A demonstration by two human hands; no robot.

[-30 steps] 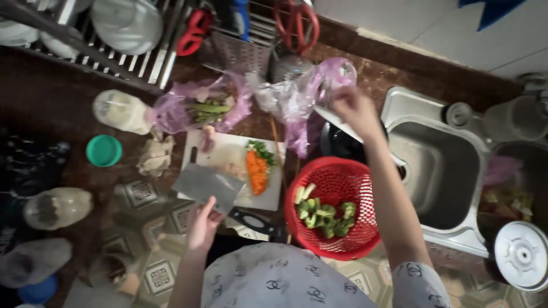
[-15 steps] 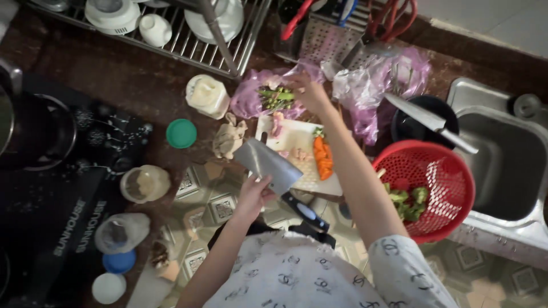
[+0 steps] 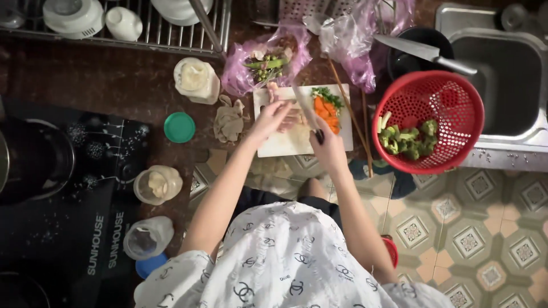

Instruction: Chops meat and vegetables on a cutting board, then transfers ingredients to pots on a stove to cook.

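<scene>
While left hand (image 3: 273, 117) pins pale food piece on white rectangular plastic cutting board (image 3: 274, 145), fingers curled narrow over it, step in hand looks like slicing. Right hand (image 3: 326, 145) shut round dark handle of steel knife (image 3: 303, 108), blade angled up-left beside fingers. Both forearms stretched fwd, elbows bent. Next cut needs fingertips tucked clear. Orange carrot slices (image 3: 326, 114) on board's right; red round plastic colander (image 3: 428, 121) w/ broccoli farther right on desk.

Dim, warm indoor light from above; soft focus, dark left side.
</scene>
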